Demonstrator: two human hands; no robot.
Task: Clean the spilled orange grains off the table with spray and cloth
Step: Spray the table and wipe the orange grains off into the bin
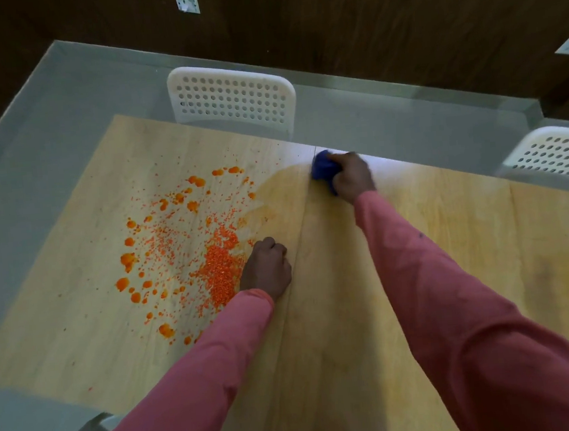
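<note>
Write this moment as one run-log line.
right hand: grips blue cloth at table's far edge | left hand: fist beside orange grains | grains: mostly uncleared

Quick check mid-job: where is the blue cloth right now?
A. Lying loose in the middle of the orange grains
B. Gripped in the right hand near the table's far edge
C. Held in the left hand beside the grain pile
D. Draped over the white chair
B: the right hand grips the blue cloth at the far edge of the table, to the right of the orange grains; the left hand rests curled and holding nothing beside the pile.
</note>
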